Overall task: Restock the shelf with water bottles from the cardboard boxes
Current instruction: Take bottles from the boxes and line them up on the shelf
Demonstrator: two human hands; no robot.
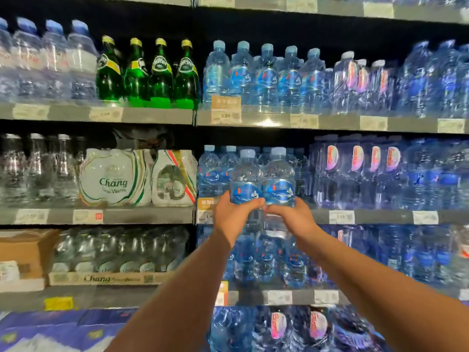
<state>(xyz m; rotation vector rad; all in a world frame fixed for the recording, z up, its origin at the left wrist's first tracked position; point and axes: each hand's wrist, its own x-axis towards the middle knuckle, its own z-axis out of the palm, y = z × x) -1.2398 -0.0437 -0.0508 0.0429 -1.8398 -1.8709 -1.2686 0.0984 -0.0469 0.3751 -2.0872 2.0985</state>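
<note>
**"Chang" reads twice; the rest is blur**

The white shrink-wrapped multipack on the middle shelf bears "Chang" in green letters; the smaller line under it is too smeared to be sure of. The cardboard tray of clear bottles beneath it shows "Chang" again on its front edge. One price tag under the blue-capped row seems to read 3.50. Lettering on the green bottles, the pink labels and the blue labels of the held water bottles cannot be made out.
</note>
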